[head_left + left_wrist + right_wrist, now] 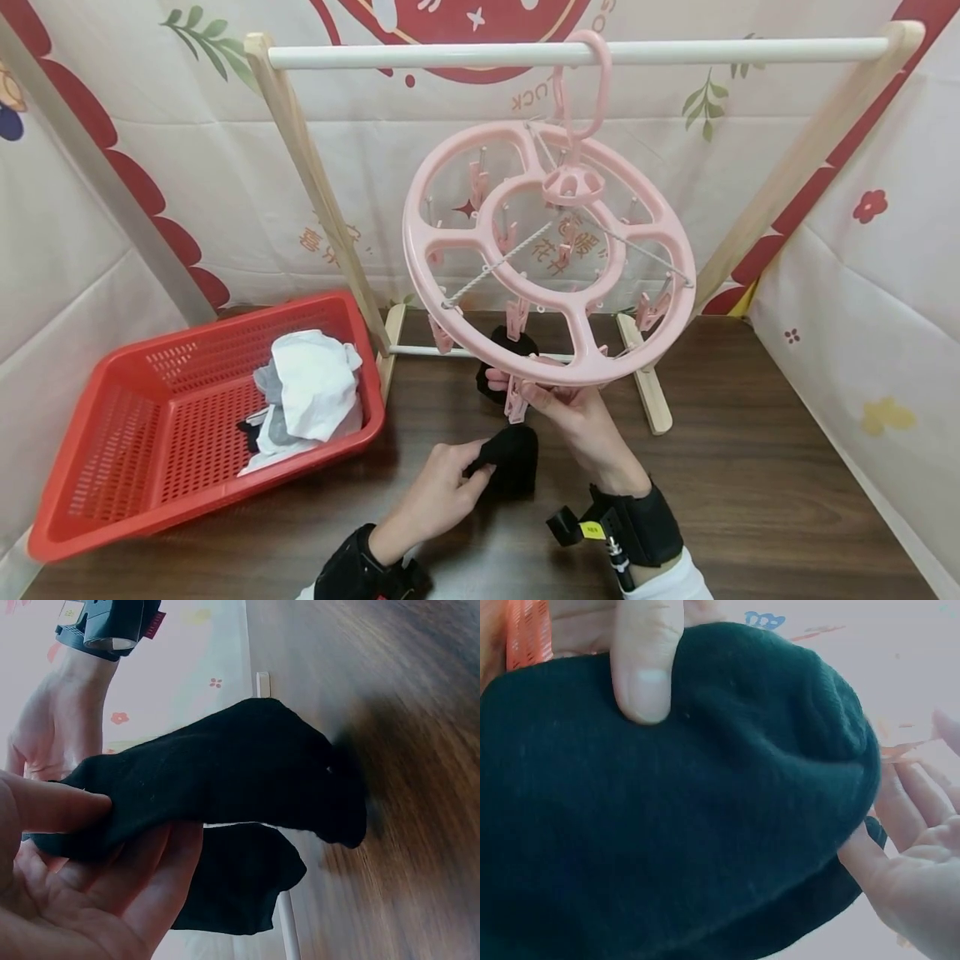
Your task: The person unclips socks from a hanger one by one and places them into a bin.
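Observation:
A black sock [513,462] is pinched between the thumb and fingers of my left hand [442,492]; it fills much of both wrist views. Just above its upper edge hangs a pink clothespin [516,400], which my right hand [581,421] pinches at the rim of the round pink drying hanger [420,225]. Whether the clothespin's tips grip the sock, I cannot tell. Another black sock [240,877] hangs farther back under the hanger, partly hidden by the right fingers in the head view. The right hand [915,855] is also visible beside the sock in the right wrist view.
The hanger's hook hangs over the white bar [420,56] of a wooden-legged rack. To the left, a red plastic basket [112,400] holds white and grey cloth items [311,387] bunched at its right end. Several other pink clothespins [651,310] dangle from the hanger.

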Available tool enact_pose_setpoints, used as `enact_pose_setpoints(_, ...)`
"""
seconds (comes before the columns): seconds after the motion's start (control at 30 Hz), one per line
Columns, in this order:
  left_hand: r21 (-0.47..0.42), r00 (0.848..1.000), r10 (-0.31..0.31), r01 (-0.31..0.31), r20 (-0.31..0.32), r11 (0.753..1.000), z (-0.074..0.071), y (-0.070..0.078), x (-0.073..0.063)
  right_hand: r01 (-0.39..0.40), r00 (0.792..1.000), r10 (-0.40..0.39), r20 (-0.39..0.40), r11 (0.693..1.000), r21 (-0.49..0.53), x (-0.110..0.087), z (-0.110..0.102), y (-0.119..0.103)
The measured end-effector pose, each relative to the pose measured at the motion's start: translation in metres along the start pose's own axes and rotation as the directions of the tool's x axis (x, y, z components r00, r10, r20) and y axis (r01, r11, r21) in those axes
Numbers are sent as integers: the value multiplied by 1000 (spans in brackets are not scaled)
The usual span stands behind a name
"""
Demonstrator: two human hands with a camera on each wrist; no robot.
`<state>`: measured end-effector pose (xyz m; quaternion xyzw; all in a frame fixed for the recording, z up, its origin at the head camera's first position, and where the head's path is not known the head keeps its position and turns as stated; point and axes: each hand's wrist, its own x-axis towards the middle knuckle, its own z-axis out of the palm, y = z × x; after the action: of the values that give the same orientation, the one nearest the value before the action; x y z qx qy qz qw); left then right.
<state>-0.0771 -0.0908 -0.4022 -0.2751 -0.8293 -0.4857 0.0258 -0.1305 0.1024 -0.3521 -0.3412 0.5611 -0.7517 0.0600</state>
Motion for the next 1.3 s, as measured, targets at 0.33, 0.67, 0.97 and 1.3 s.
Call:
enact_pose_setpoints(0.33,-44,997,-75,75,-6,996,-15,9,0,-2,1000,4,29,998,-71,0,-4,-1)
enact_pose_setpoints(0.67,-5,993,-90,90,-77,996,-37,12,1,-62,998,63,12,995,-73,-3,-5,0)
enact_pose_setpoints(0.97,90,982,-42,59,-185,994,-61,19,5,-135,991,134,-12,990,-35,-7,-7,1)
enact_pose_setpoints(1.3,153,947,5,47,-321,987,-96,33,7,-117,993,116,-19,993,-30,-6,-6,0)
